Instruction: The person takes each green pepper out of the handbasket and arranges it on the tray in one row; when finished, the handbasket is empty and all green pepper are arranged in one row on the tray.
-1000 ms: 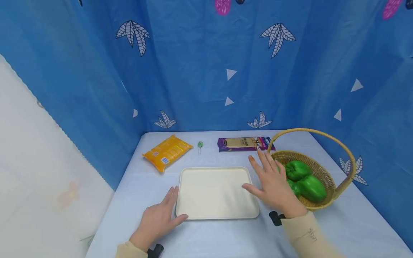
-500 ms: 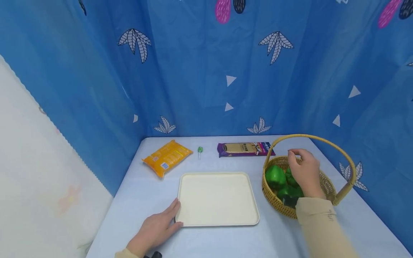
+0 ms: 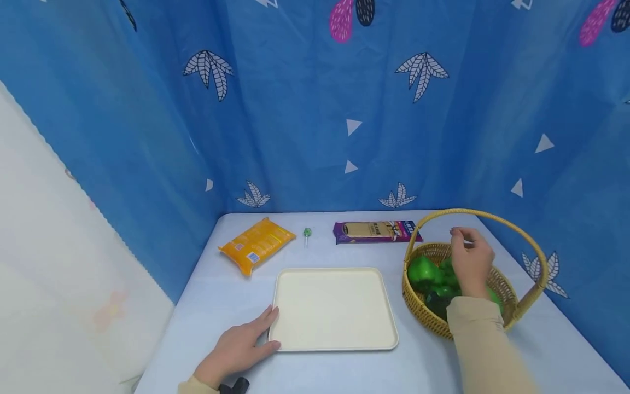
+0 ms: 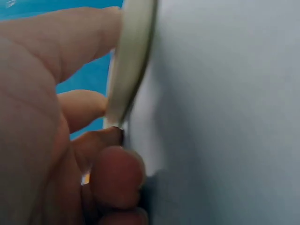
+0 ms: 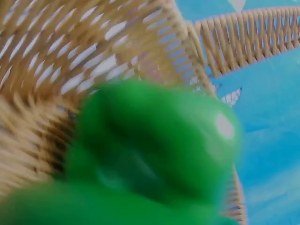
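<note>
My left hand rests at the near left of a cream rectangular tray, with thumb and fingertips against its rim. Up close, the left wrist view has the thumb and fingers touching the tray's edge, with other fingers bent below it. My right hand reaches under the handle of a wicker basket, its fingers curled over the green bell peppers. What lies under its fingertips is hidden. In the right wrist view, a blurred green bell pepper fills the middle; no fingers show there.
Behind the tray lie an orange packet, a small green lollipop and a purple packet. The basket's tall handle arches over the right hand. A blue patterned curtain hangs along the back.
My right hand has moved right from above the tray's right side to the basket, and its spread fingers have curled. My left hand has come against the tray's edge.
</note>
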`<state>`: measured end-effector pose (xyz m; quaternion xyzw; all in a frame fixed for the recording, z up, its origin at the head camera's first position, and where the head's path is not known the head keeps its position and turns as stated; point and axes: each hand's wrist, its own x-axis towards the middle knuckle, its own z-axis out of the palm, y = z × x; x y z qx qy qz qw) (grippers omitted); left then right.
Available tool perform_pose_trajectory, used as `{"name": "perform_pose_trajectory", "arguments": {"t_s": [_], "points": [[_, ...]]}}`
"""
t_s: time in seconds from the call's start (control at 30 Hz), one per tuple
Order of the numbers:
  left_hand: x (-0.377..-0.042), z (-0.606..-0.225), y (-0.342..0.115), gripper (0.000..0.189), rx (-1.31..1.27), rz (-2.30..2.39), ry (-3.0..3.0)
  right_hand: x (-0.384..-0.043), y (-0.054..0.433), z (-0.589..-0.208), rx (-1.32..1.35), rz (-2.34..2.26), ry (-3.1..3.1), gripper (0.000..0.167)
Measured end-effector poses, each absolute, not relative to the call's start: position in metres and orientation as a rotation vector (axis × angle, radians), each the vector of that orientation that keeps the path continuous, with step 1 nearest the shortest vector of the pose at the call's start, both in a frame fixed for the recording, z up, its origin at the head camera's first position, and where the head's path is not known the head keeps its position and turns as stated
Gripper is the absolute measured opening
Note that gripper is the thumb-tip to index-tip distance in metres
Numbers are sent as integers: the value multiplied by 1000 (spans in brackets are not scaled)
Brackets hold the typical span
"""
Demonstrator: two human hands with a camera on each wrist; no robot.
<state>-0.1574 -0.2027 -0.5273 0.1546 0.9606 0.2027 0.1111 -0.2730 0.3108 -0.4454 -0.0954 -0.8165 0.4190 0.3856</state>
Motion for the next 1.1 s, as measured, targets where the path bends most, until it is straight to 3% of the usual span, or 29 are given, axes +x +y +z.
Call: {"name": "perform_pose_trajectory", "arguments": {"t_s": [0.27,0.9,1.1], "points": [[-158,-531,-205,87,436,612,2819,-275,302,-469,-92,1023,-2148,26],[-155,-532,-201,84,305,648,2824,-275,297,-472,253,879,-2894,40],[-155,-528,-198,84,307,672,2835,-279,301,-471,274,909,-2849,34]]}}
